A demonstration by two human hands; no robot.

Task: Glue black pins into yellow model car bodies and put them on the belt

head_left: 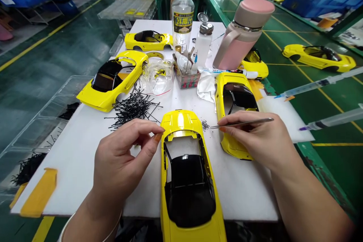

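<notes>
A yellow model car body [181, 121] with a black roof and windows lies lengthwise in front of me. Beside its upper left edge is my left hand [121, 159], thumb and forefinger brought together; whatever may be between them is too small to make out. My right hand [255, 140] grips metal tweezers [246, 122], which point left. Their tip is at a small heap of tiny black pieces [205, 124] on the white board. Behind that hand lies another yellow car body [236, 100], partly covered by it. Thin black sticks [132, 107] are piled beyond my left hand.
More yellow car bodies [113, 79] stand on the white board [76, 174]. At its back are a clear bottle [183, 15], a pump bottle [204, 43], a pink flask [236, 41] and a small box of tools [188, 79]. Syringes [320, 83] jut in from the right.
</notes>
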